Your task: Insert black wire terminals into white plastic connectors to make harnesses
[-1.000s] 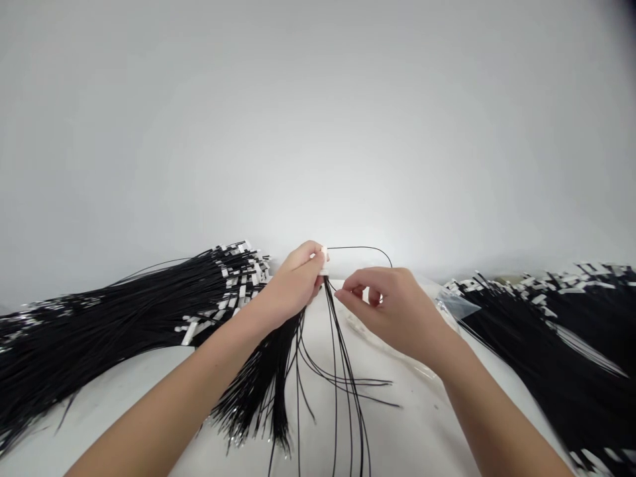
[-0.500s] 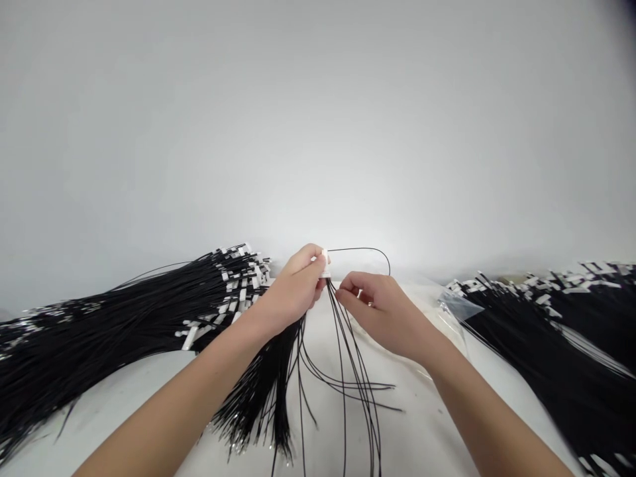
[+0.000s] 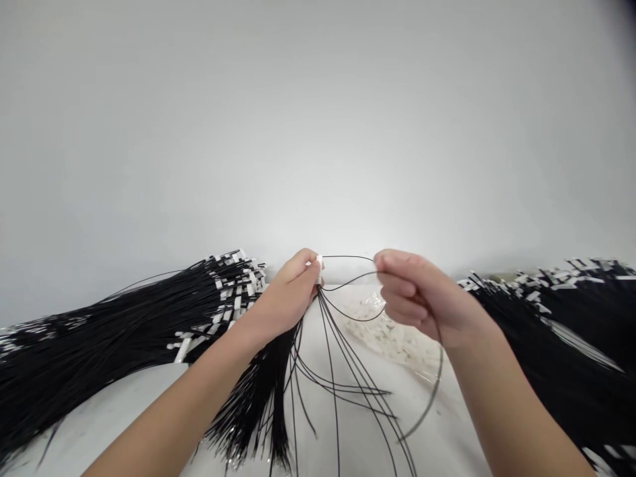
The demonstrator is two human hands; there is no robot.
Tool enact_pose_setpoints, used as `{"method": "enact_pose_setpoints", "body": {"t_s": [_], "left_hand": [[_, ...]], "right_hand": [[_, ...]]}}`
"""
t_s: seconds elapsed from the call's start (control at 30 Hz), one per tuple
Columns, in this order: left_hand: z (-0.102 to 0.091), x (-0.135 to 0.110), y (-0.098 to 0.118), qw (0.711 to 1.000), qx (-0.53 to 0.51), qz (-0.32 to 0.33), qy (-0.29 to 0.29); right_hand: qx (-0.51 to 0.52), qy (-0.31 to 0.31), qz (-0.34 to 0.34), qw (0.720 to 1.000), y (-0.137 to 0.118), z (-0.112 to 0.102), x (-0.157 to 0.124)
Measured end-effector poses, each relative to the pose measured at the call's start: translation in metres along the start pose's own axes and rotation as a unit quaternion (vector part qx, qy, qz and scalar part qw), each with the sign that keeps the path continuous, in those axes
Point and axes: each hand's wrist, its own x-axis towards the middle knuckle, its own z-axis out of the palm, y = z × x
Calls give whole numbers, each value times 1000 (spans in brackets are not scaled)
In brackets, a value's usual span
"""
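My left hand (image 3: 288,295) pinches a small white connector (image 3: 319,270) between thumb and fingers, held above the white table (image 3: 124,404). Several thin black wires (image 3: 342,358) hang from the connector down to the table. My right hand (image 3: 422,295) is closed in a pinch on one black wire (image 3: 348,281), whose end points toward the connector; its length loops down past my wrist (image 3: 427,404). The hands are a little apart, the right one to the right of the connector.
A big bundle of black wires with white tags (image 3: 124,318) lies at the left, another bundle (image 3: 561,311) at the right. A clear plastic bag of small white parts (image 3: 392,338) lies under my right hand. A plain grey wall stands behind.
My right hand has moved right and up, away from the hanging wires, drawing one black wire out with it. My left hand has stayed in place with the connector.
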Motion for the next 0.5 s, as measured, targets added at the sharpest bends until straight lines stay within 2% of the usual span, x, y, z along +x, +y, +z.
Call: {"method": "enact_pose_setpoints", "body": {"t_s": [0.1, 0.23, 0.3, 0.37, 0.43, 0.5], "left_hand": [[-2, 1, -1, 1000, 2, 2, -6], [-3, 1, -1, 1000, 5, 1, -10], [-3, 0, -1, 1000, 8, 6, -12], [-4, 1, -2, 1000, 11, 12, -14], [-5, 1, -4, 1000, 11, 15, -17], [-5, 1, -5, 1000, 8, 13, -18]], "right_hand": [[123, 36, -88, 988, -15, -13, -9], [168, 162, -222, 947, -25, -22, -13], [152, 243, -301, 909, -26, -24, -11], [132, 316, -384, 858, -27, -26, -9], [121, 357, -426, 822, -28, -29, -9], [135, 356, -416, 826, -30, -32, -9]]}}
